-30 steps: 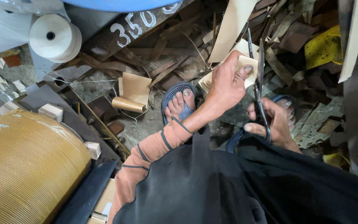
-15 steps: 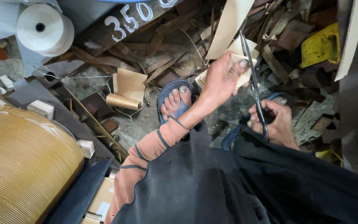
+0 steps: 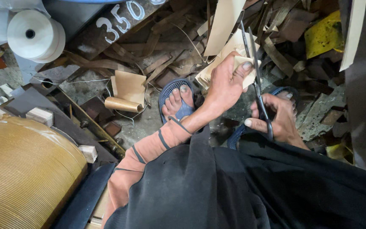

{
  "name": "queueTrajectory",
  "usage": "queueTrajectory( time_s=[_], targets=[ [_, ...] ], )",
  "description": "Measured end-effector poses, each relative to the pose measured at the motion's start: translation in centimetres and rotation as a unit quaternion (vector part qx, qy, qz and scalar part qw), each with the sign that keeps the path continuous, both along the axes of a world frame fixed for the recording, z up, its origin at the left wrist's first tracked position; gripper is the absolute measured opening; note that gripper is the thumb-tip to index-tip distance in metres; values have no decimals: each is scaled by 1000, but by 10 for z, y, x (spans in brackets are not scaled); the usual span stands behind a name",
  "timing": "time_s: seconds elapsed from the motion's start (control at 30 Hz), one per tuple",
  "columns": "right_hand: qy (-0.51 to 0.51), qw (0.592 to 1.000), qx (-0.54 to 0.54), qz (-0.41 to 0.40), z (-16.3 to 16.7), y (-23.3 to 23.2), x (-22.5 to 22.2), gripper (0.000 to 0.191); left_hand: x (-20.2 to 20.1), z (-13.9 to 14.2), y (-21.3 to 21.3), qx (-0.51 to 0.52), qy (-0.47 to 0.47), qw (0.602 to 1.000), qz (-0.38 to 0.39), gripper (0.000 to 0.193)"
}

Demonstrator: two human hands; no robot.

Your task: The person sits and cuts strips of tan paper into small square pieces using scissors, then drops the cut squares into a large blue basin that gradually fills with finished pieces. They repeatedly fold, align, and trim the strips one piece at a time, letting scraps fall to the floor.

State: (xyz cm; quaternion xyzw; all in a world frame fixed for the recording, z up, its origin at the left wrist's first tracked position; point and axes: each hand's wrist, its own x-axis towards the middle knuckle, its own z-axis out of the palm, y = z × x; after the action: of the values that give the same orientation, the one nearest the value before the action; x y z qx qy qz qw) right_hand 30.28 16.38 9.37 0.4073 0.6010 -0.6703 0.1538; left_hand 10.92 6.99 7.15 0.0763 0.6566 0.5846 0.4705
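Note:
My left hand [image 3: 225,82] grips a tan sheet of thin board [image 3: 227,25] that rises toward the top of the view. My right hand [image 3: 278,118] holds long black scissors [image 3: 255,72], their blades pointing up and lying along the sheet's right edge beside my left fingertips. Both hands hover above my feet in blue sandals [image 3: 176,99]. An orange sleeve covers my left forearm, and dark cloth fills the lower view.
Brown strips and offcuts [image 3: 157,59] litter the floor. A rolled tan piece [image 3: 121,104] lies left of my foot. A big spool of yellow cord [image 3: 22,169] sits bottom left, a white roll [image 3: 32,36] top left, yellow scrap [image 3: 323,38] top right.
The scissors have shifted slightly along the sheet's edge, and my left hand has regripped the sheet nearer the blades. The camera has tilted a little.

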Motion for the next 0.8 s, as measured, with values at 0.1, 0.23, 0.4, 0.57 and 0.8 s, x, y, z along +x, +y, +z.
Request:
queueTrajectory(
  time_s=[0.1, 0.23, 0.4, 0.57, 0.8],
  targets=[
    [41, 998, 53, 8, -10, -2, 9, 33, 5, -6, -2, -37, 10, 999, -29, 22],
    [40, 989, 145, -4, -20, -4, 9, 15, 16, -7, 1, 71, 30, 996, -48, 18],
    [7, 997, 73, -27, -2, 0, -4, 28, 18, -10, -6, 4, -151, 986, -72, 22],
    [109, 989, 29, -94, 9, 8, -32, 44, 10, -24, -28, 93, 113, 988, -49, 23],
    [128, 976, -37, -174, -4, 20, -62, 29, 2, -14, -47, 187, -250, 950, -17, 51]
  ],
)
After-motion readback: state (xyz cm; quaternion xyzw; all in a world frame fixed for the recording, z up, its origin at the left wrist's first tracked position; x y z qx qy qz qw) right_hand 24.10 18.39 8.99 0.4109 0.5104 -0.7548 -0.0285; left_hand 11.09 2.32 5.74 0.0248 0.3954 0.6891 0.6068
